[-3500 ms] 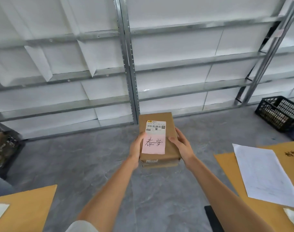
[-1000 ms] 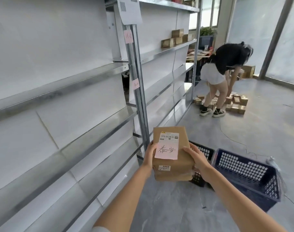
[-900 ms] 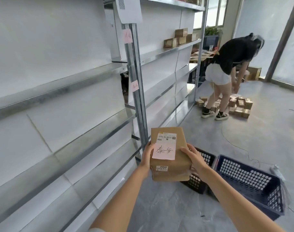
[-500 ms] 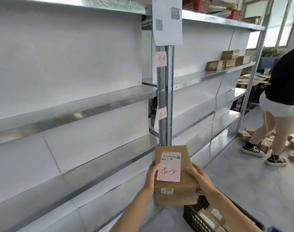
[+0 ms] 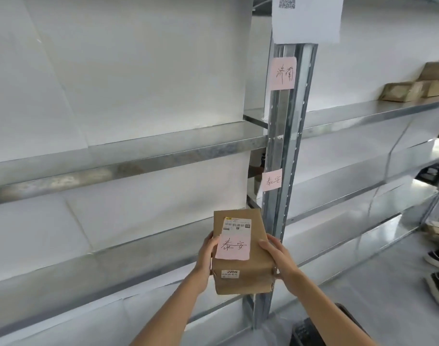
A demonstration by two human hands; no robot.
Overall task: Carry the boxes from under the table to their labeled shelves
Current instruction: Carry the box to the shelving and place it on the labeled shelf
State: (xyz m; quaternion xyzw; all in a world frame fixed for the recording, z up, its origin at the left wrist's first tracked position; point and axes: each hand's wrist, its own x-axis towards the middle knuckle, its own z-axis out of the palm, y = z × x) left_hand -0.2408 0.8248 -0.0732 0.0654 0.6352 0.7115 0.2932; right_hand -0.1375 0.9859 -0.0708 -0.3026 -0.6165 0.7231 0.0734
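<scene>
I hold a brown cardboard box in front of me, low and centre in the head view. A pink handwritten note and a white barcode label are stuck on its top. My left hand grips its left side and my right hand grips its right side. Just behind the box rises a metal shelf post. It carries a pink label with the same two characters as the note on the box, and a different pink label higher up.
Bare metal shelves run left and right of the post. Several brown boxes sit on the upper right shelf. A white QR sheet hangs atop the post. A dark crate stands by my feet; another person's shoes show at right.
I have stepped closer to the shelving and turned towards the post. The pink labels now loom larger, and the other person has slid almost out of view to the right. Both hands still hold the box.
</scene>
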